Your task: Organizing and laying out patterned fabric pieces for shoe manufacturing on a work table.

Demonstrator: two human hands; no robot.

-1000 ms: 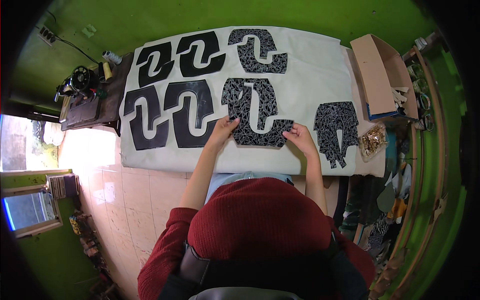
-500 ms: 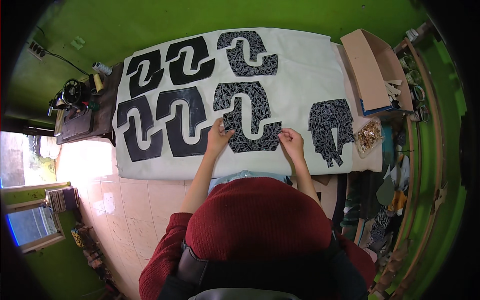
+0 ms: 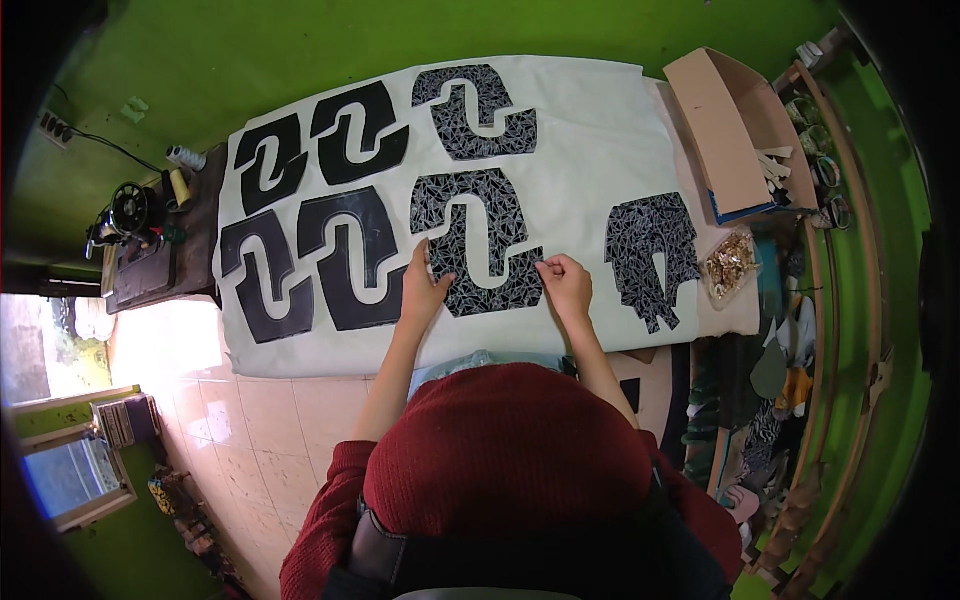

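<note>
A curved, S-shaped fabric panel (image 3: 492, 299) with a black-and-white crackle pattern lies flat on the white-covered table (image 3: 580, 130) in front of me. My left hand (image 3: 425, 292) is at its left edge, thumb over the pattern and fingers along the rim. At the lower lobe's right edge, my right hand (image 3: 567, 286) pinches the rim between thumb and fingertips. A matching patterned panel (image 3: 492, 143) lies just beyond. To the left are two plain black panels (image 3: 362, 315) in the near row and two more (image 3: 385, 150) in the far row.
Right of my hands sits a stack of patterned pieces (image 3: 655, 235), with a clear bag of gold-coloured bits (image 3: 730, 265) beside it. An open cardboard box (image 3: 705, 130) stands at the far right. A dark sewing machine (image 3: 130, 210) is at the left, near thread cones (image 3: 180, 187).
The whole view has shifted slightly, the table contents appearing a little further left. Both hands stay at the same patterned panel's edges, and the panels keep their arrangement.
</note>
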